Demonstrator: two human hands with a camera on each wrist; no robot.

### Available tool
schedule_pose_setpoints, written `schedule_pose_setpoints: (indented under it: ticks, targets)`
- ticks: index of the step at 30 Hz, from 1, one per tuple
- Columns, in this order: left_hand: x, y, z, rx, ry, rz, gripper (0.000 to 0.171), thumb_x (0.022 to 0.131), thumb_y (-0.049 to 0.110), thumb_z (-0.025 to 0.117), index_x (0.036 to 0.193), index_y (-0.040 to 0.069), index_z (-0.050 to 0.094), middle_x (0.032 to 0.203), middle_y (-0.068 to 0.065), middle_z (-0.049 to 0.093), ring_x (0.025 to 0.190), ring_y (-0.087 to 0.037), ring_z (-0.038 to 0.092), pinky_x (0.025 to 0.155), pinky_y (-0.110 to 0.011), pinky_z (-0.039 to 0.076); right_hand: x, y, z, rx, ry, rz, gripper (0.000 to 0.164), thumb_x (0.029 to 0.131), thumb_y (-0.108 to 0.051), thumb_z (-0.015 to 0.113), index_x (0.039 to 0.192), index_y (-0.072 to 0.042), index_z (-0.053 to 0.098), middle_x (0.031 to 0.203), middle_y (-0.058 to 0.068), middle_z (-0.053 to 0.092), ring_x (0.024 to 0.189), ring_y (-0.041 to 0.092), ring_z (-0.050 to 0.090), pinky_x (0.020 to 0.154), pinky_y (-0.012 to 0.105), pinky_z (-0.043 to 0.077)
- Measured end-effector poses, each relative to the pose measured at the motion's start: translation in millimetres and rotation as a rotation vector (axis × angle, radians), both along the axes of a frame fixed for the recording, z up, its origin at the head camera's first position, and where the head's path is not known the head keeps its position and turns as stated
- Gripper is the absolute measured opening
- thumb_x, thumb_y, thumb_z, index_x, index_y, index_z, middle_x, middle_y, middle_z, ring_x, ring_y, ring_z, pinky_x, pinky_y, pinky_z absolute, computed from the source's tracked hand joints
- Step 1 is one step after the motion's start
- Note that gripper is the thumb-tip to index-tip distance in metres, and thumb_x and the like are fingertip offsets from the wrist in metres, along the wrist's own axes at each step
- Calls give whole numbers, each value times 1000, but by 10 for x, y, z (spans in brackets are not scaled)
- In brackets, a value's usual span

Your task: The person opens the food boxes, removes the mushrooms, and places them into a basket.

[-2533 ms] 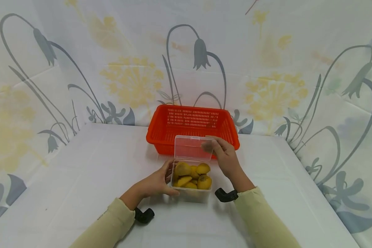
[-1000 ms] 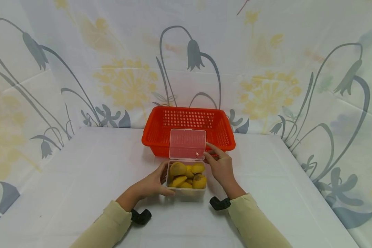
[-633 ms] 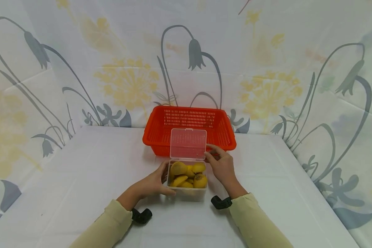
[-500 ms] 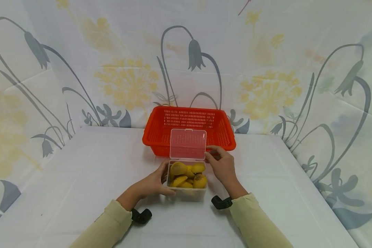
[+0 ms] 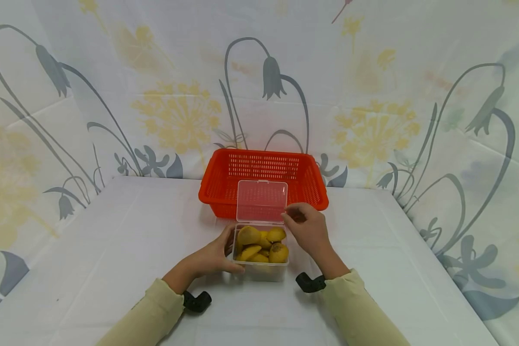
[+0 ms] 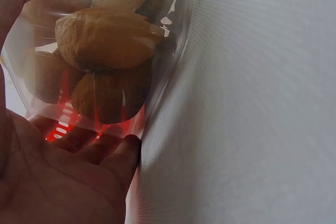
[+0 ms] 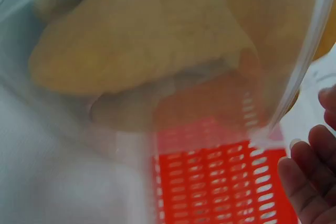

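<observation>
A clear plastic box (image 5: 264,273) stands on the white tabletop with its hinged lid (image 5: 261,202) raised at the back. Several rounded yellow pieces with brown spots (image 5: 249,235) fill it; one is a curved wedge. My left hand (image 5: 210,256) holds the box's left side, thumb at the front and fingers along the left wall, as the left wrist view also shows. My right hand (image 5: 308,227) is at the lid's lower right edge, fingers bent. In the right wrist view, the right fingers (image 7: 310,169) are beside the box with nothing between them and the thumb.
Behind the box is a red perforated plastic basket (image 5: 264,157), partly seen through the clear lid. A white cloth (image 5: 259,96) with grey and yellow flowers hangs at the back and sides. Both wrists wear black camera mounts (image 5: 310,283).
The lid has tipped back from my right hand's grip, and that hand has slid down to its lower right edge. Lately its fingers have shifted slightly left. My left hand keeps holding the box.
</observation>
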State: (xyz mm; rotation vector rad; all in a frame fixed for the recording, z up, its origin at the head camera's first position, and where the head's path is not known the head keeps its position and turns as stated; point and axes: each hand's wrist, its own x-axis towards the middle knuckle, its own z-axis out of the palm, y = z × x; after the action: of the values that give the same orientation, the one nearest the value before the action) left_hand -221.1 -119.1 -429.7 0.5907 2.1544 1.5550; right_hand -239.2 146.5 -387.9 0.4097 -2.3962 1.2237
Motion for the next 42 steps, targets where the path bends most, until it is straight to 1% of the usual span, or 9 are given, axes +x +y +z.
schedule_pose_setpoints:
  ticks: [5,9,13,16,22,28,34,38,42]
  targets:
    - [9,-1,1,11,-1,-12,108,68,18,86,149,27,15,154,4,25,150,-25,18,121,-49,21,50,-54,53,64,66,79,20,86,-19,74,103,-11,69,96,2,70,86,15,66,78,33,61]
    - [10,-8,-1,10,7,-18,107,69,20,86,149,28,16,154,4,25,150,-26,17,121,-49,21,108,-105,110,92,77,140,25,85,-20,75,106,-10,69,101,4,70,92,20,67,80,37,61]
    - [6,-16,-11,7,18,-22,108,69,21,86,149,28,14,154,4,24,150,-27,17,120,-51,21,168,-159,167,127,41,182,32,84,-24,76,112,-10,68,108,5,70,97,26,66,83,41,60]
    - [2,-23,-21,8,22,-29,106,70,21,86,148,30,15,153,4,25,150,-26,17,120,-50,21,207,-205,195,181,5,190,37,84,-29,76,116,-13,67,113,3,69,103,26,65,88,44,58]
    - [-3,-28,-22,13,22,-44,103,70,21,86,145,35,18,152,5,27,150,-23,17,121,-48,21,288,-298,237,278,-50,216,44,84,-34,75,124,-18,64,122,-2,67,113,21,62,93,43,56]
    - [-14,-34,-28,10,20,-49,104,70,21,86,147,34,16,153,5,26,150,-23,18,121,-48,21,325,-381,222,365,-78,261,49,84,-37,74,129,-20,61,124,-1,66,109,22,64,90,40,57]
    - [-15,-37,-33,4,16,-52,101,70,21,86,144,38,18,149,4,29,149,-23,19,121,-48,22,359,-445,247,444,-128,323,53,85,-37,73,134,-22,57,124,-4,64,103,14,59,86,32,56]
    - [-18,-43,-32,2,13,-52,102,71,21,86,144,38,17,148,4,29,149,-23,19,121,-49,21,362,-475,242,509,-118,351,56,86,-39,71,138,-26,53,124,-6,63,101,11,56,84,28,54]
    - [-22,-35,-33,3,17,-55,102,72,18,84,145,39,16,149,5,28,148,-22,19,121,-49,21,369,-490,227,545,-75,362,51,88,-36,70,136,-24,56,128,-2,62,104,14,59,89,32,55]
